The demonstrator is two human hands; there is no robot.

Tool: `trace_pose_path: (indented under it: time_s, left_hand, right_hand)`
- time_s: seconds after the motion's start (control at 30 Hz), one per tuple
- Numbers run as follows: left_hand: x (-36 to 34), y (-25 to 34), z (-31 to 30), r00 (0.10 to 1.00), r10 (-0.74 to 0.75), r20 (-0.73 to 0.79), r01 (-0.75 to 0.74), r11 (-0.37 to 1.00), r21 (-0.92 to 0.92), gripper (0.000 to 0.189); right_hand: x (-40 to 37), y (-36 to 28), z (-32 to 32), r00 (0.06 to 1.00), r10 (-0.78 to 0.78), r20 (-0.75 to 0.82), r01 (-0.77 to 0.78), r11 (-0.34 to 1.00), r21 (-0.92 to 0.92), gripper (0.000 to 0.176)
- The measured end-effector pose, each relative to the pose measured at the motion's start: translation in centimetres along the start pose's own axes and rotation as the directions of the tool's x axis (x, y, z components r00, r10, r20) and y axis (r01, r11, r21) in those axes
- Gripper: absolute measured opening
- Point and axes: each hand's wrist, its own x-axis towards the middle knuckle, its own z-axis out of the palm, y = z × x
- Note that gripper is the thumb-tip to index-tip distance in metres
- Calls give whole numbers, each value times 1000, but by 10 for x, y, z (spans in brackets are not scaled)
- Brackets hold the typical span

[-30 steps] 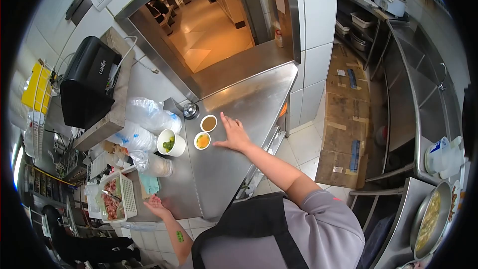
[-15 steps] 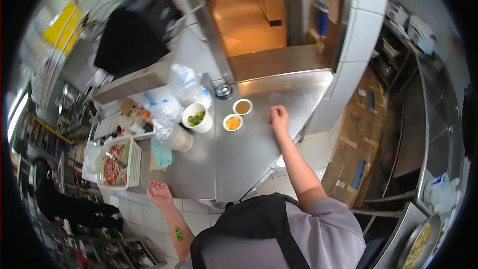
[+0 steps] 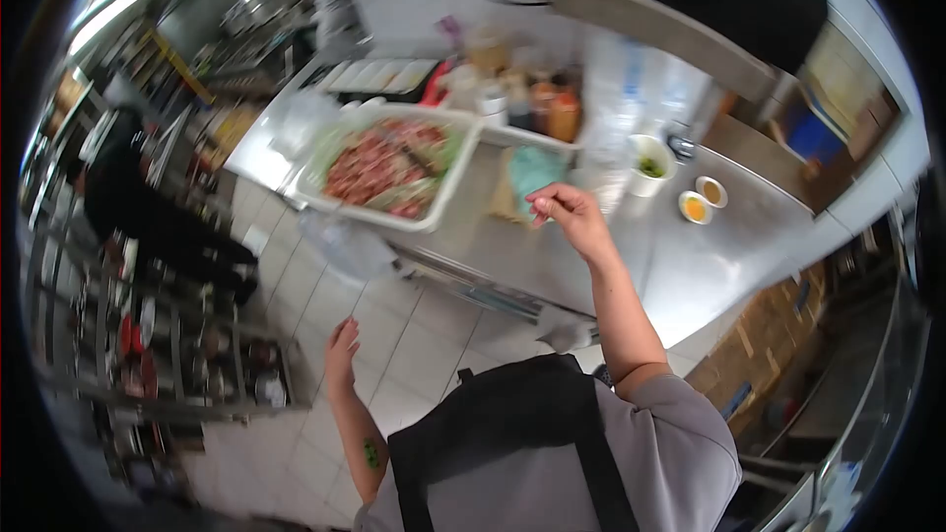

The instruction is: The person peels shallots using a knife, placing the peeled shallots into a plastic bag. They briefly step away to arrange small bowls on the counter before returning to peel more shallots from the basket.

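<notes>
My right hand (image 3: 574, 219) is over the steel counter, its thumb and fingers drawn together in a pinch. Its fingertips overlap the folded teal cloth (image 3: 537, 167), which lies on a brown one; whether anything small is between them I cannot tell. Lower down, my left hand (image 3: 342, 347) hangs over the tiled floor, fingers loosely extended and holding nothing. A white tub of sliced raw meat (image 3: 384, 163), with tongs lying in it, stands left of the cloth. To the right are a white container with green pieces (image 3: 650, 166), a cup of yellow food (image 3: 695, 208) and a cup of brown sauce (image 3: 709, 192).
Bottles (image 3: 552, 110) and jars line the counter's back. A steel shelf (image 3: 660, 30) juts out above it. At the left a person in black (image 3: 148, 202) stands bent by metal racks (image 3: 197, 365). Flattened cardboard (image 3: 759, 345) lies at the right.
The view has swung left, bringing the meat tub nearer the middle. My right hand has gone from beside the sauce cups to the teal cloth; my left hand has moved away from the counter edge.
</notes>
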Motion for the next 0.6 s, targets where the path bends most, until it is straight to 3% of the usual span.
trace_pose_path:
  time_s: [0.1, 0.13, 0.2, 0.23, 0.27, 0.3, 0.37, 0.4, 0.47, 0.5, 0.57, 0.6]
  left_hand:
    - [15, -16, -35, 984, 161, -77, -160, 987, 14, 41]
    - [21, -6, -39, 982, 154, -108, -154, 988, 10, 41]
    - [35, 20, -47, 989, 149, 5, -149, 987, 63, 38]
    - [40, 40, -43, 983, 182, -8, -181, 981, 66, 34]
    - [47, 64, -36, 976, 218, -16, -217, 974, 67, 31]
    - [60, 82, -30, 966, 257, -5, -255, 963, 80, 28]
    - [85, 111, -11, 938, 344, 37, -346, 935, 76, 23]
    - [97, 126, 1, 915, 397, 64, -401, 914, 61, 21]
    - [120, 150, 29, 736, 664, 134, -674, 697, 246, 17]
    - [131, 168, 43, 689, 706, 167, -718, 632, 291, 15]
    - [160, 189, 63, 606, 749, 269, -778, 488, 395, 16]
    - [181, 194, 67, 564, 755, 335, -801, 401, 444, 17]
  right_hand:
    - [36, 18, 58, 999, -3, 41, 7, 996, -89, 17]
    - [46, 20, 72, 999, 9, 45, -2, 988, -156, 21]
    - [66, 22, 95, 997, -25, 77, 42, 974, -223, 21]
    - [77, 22, 106, 994, -70, 90, 94, 950, -298, 22]
    - [89, 20, 116, 990, -130, 60, 143, 860, -490, 23]
    - [103, 17, 125, 990, -127, 65, 142, 860, -491, 23]
    - [134, 16, 139, 966, -247, 81, 226, 645, -730, 18]
    - [152, 24, 142, 966, -243, 84, 226, 644, -731, 18]
    - [182, 55, 143, 930, -270, 248, 343, 401, -849, 25]
    - [194, 70, 143, 930, -267, 251, 344, 403, -848, 25]
    - [206, 98, 147, 932, -193, 307, 343, 196, -919, 38]
    - [209, 89, 155, 975, 45, 220, 205, 218, -954, 42]
